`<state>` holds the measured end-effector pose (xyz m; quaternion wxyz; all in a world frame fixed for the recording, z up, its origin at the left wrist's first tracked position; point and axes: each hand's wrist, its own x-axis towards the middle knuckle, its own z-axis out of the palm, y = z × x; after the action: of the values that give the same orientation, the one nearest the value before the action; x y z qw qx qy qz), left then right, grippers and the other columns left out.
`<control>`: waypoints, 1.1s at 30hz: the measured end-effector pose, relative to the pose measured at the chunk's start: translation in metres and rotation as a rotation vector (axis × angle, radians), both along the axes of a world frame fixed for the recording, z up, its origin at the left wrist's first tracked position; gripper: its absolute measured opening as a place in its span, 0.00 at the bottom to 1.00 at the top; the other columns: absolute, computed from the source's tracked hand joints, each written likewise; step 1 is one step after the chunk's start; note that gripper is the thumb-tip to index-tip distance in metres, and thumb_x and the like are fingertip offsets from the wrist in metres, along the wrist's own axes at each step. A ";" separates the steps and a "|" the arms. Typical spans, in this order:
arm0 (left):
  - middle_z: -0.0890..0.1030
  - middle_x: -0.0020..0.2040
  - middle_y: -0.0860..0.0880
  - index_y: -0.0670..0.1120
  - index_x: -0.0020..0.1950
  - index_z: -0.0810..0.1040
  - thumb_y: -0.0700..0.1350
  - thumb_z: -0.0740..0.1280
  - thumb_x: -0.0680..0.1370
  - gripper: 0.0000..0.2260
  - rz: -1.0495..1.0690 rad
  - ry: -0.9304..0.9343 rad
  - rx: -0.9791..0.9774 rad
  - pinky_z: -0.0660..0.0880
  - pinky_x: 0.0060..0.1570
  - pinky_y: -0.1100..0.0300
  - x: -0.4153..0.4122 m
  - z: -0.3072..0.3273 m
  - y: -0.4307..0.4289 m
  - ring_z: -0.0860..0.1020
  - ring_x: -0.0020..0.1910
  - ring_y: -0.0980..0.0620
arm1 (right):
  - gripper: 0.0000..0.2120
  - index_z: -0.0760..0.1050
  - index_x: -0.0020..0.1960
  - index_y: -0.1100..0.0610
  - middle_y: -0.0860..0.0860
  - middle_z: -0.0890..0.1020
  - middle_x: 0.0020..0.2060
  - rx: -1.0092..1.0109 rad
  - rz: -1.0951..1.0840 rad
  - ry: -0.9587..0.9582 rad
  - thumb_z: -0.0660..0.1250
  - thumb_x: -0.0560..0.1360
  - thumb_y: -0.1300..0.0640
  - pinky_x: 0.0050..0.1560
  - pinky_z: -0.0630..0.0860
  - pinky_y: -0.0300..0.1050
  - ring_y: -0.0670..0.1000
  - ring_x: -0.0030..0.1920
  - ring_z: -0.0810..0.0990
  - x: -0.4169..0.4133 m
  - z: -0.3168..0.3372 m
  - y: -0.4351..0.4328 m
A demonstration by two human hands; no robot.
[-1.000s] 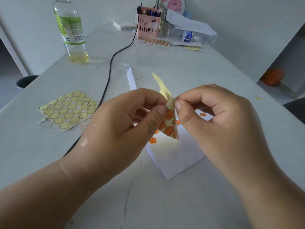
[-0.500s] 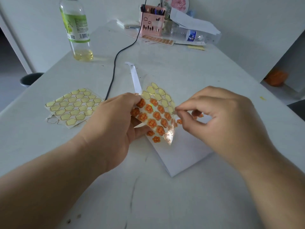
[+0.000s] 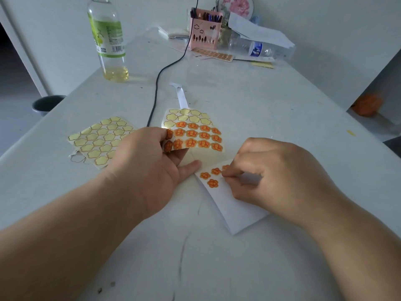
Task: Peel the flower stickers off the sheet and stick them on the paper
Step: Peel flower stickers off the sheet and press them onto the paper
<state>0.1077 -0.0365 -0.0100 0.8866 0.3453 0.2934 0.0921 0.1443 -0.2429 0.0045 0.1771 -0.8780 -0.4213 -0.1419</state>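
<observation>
My left hand (image 3: 152, 161) pinches the left edge of a sticker sheet (image 3: 195, 131) and holds it just above the table. Orange flower stickers fill its lower rows; the top rows are empty yellow outlines. My right hand (image 3: 271, 172) is down on the white paper (image 3: 236, 211), its fingertips pinching an orange flower sticker (image 3: 225, 168) against the paper's top edge. Three more orange stickers (image 3: 211, 177) are stuck on the paper beside it.
A used-up sticker sheet (image 3: 99, 142) lies at the left. A black cable (image 3: 162, 81) runs up the table's middle. A bottle (image 3: 108, 40) stands at the back left; a pink pen holder (image 3: 205, 33), another sticker sheet and a lying bottle are at the back.
The sheet was folded between both hands, then opened flat in my left hand. My right hand peeled a sticker off and came down onto the paper with it.
</observation>
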 end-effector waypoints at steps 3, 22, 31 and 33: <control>0.88 0.47 0.46 0.41 0.62 0.81 0.39 0.61 0.87 0.10 -0.002 0.002 0.015 0.84 0.35 0.33 0.000 -0.001 -0.001 0.86 0.27 0.52 | 0.04 0.85 0.42 0.44 0.43 0.83 0.41 -0.058 -0.026 -0.016 0.71 0.69 0.49 0.33 0.78 0.46 0.50 0.40 0.83 -0.002 0.002 0.000; 0.88 0.39 0.49 0.44 0.57 0.82 0.41 0.62 0.87 0.09 -0.026 -0.040 0.074 0.86 0.40 0.36 0.000 -0.002 0.000 0.86 0.28 0.54 | 0.16 0.81 0.50 0.36 0.39 0.80 0.46 -0.441 -0.149 -0.037 0.54 0.76 0.40 0.38 0.77 0.42 0.46 0.48 0.81 -0.024 0.017 0.011; 0.88 0.34 0.49 0.46 0.48 0.82 0.43 0.65 0.87 0.09 -0.032 -0.100 0.227 0.85 0.31 0.54 -0.001 -0.002 -0.005 0.88 0.30 0.52 | 0.21 0.87 0.49 0.50 0.47 0.83 0.42 -0.560 -0.219 -0.118 0.57 0.75 0.44 0.33 0.70 0.47 0.56 0.42 0.83 -0.051 0.008 0.015; 0.89 0.34 0.49 0.46 0.46 0.82 0.43 0.65 0.87 0.11 -0.015 -0.106 0.261 0.85 0.32 0.54 -0.002 -0.003 -0.003 0.88 0.32 0.52 | 0.24 0.88 0.51 0.53 0.49 0.84 0.43 -0.553 -0.212 -0.122 0.56 0.75 0.43 0.37 0.74 0.50 0.57 0.44 0.83 -0.051 0.004 0.017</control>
<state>0.1058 -0.0395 -0.0134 0.8491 0.4547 0.2289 0.1411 0.0930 -0.2256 0.0084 -0.1104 -0.9219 -0.3599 -0.0921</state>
